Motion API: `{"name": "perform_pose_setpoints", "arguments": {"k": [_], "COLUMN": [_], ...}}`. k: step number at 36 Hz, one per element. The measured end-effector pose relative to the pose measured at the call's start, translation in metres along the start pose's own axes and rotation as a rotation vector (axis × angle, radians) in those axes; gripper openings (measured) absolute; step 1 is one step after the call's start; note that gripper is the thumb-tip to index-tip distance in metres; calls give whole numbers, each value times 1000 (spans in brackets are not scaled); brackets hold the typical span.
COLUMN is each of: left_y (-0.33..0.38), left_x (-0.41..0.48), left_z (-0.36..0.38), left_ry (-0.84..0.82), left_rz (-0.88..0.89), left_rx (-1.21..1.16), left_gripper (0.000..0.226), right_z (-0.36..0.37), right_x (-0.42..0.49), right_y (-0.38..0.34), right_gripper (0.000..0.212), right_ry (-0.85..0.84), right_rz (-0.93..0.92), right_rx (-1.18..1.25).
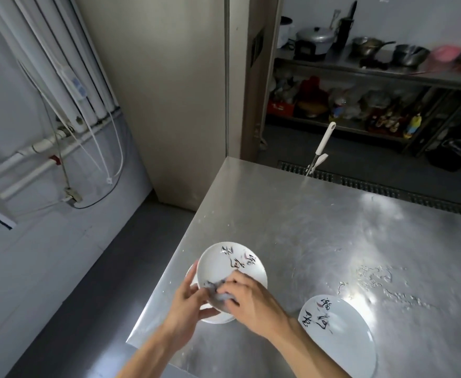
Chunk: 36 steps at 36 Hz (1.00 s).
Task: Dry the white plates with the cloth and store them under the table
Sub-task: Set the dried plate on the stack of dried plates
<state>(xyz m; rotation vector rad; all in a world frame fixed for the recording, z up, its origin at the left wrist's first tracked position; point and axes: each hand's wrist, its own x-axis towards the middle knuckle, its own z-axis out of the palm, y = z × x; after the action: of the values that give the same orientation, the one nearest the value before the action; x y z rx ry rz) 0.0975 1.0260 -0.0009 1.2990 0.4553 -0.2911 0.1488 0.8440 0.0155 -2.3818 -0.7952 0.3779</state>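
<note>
Drying | held plate (232,266) over table (333,214) corner, left hand (185,301) gripping its rim | right hand (248,301) pinches cloth (218,293) against its face | best: rotate plate, wipe rim and underside (second plate (338,331) lies to the right).

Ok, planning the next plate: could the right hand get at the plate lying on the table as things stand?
Probably yes: the second plate lies beside the right hand with nothing between, though that hand is busy gripping the cloth.
</note>
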Motion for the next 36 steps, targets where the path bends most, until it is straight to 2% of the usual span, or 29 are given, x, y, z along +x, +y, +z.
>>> {"name": "perform_pose_setpoints", "arguments": {"k": [2, 6, 9, 13, 17, 21, 24, 27, 30, 33, 36], "left_y": [2, -2, -3, 5, 5, 1, 2, 7, 15, 16, 15], "left_x": [-5, -17, -26, -35, -43, -49, -55, -57, -57, -64, -69], "left_z": [-3, 2, 13, 22, 18, 17, 26, 28, 15, 18, 29], "left_ry": [-14, -75, -106, -101, -28, -44, -114, -57, 27, 33, 26], "left_rz": [10, -2, 2, 58, 66, 26, 8, 25, 68, 78, 76], "left_rx": [8, 64, 69, 11, -12, 59, 86, 38, 0, 46, 9], "left_gripper": [77, 81, 82, 75, 76, 82, 83, 79, 79, 86, 92], "right_z": [-11, -31, -31, -27, -35, -44, -48, -56, -63, -71, -77], "right_x": [-4, 0, 2, -13, -27, -27, -23, -25, -35, -39, -30], "right_y": [11, 19, 6, -10, 4, 8, -2, 0, 14, 15, 8], "right_gripper": [31, 46, 53, 32, 35, 30, 44, 49, 33, 33, 34], "right_ry": [12, 152, 207, 60, 13, 172, 235, 266, 192, 107, 279], "right_rz": [65, 265, 156, -67, -29, 55, -100, -139, -104, -118, -86], "right_rx": [-34, -111, -118, 22, -23, -100, -199, -183, -178, -167, -132]}}
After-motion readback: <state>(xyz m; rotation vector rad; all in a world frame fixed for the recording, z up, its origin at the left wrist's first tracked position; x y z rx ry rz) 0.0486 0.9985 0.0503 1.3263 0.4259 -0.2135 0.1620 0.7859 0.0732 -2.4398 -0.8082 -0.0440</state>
